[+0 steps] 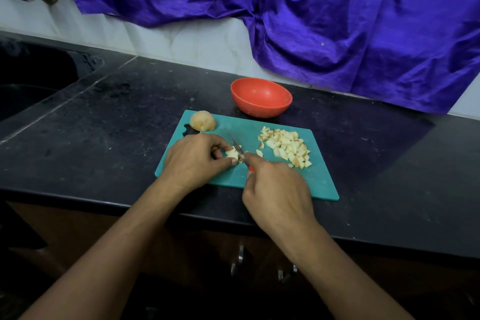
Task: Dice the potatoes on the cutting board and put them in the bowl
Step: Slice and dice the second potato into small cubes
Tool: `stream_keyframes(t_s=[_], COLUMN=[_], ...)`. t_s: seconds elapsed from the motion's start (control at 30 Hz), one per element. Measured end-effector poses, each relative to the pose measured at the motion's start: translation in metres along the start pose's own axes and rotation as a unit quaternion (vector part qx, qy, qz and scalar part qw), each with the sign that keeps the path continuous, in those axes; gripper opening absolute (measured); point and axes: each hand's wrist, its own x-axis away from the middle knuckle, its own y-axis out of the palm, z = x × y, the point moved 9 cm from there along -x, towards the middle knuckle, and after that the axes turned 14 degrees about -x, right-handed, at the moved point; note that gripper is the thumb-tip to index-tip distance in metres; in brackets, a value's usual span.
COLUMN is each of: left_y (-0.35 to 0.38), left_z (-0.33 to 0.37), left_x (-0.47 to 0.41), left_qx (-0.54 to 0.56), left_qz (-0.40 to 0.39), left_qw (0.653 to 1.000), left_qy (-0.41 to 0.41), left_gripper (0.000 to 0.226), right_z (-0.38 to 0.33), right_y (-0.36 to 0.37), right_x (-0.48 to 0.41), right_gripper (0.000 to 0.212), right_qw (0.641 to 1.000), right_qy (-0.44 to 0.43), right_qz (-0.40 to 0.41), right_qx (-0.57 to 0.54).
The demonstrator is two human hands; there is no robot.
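Teal cutting board (319,184) mid-frame. Pinning a potato piece (232,154) under curled left hand (194,158) fingers to steady it. Right hand (278,189) fingers clamped round the knife (237,147), slicing down. Keeping diced heap (285,147) right, clear of the blade. Whole potato (202,120) waiting upper left, red bowl (259,109) just behind, within reach.

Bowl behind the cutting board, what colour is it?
The bowl is plain orange-red, with no pattern; the head view, the only one here, shows it clearly.
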Motion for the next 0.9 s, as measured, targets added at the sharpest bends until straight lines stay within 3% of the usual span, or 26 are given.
stream_keyframes(t_s=[0.33, 0.73, 0.8, 0.9], left_y=[-0.002, -0.005, -0.004, -0.003], left_z=[0.004, 0.003, 0.001, 0.001], left_x=[0.002, 0.003, 0.003, 0.003], left_qx=[-0.008, 0.006, 0.007, 0.004], left_qz=[0.006, -0.003, 0.000, 0.002], left_qw=[1.000, 1.000, 1.000, 1.000], left_qy=[0.010, -0.007, -0.008, -0.006], left_gripper=[0.026, 0.029, 0.030, 0.033], right_z=[-0.004, 0.004, 0.010, 0.038], right_y=[0.011, 0.008, 0.006, 0.004], right_x=[-0.003, 0.005, 0.005, -0.005], right_gripper=[0.059, 0.057, 0.053, 0.040], right_qw=[0.996, 0.994, 0.997, 0.992], right_qy=[-0.003, -0.029, -0.020, 0.065], right_qz=[-0.054, -0.058, -0.052, -0.048], right_qx=[0.072, 0.083, 0.059, -0.099])
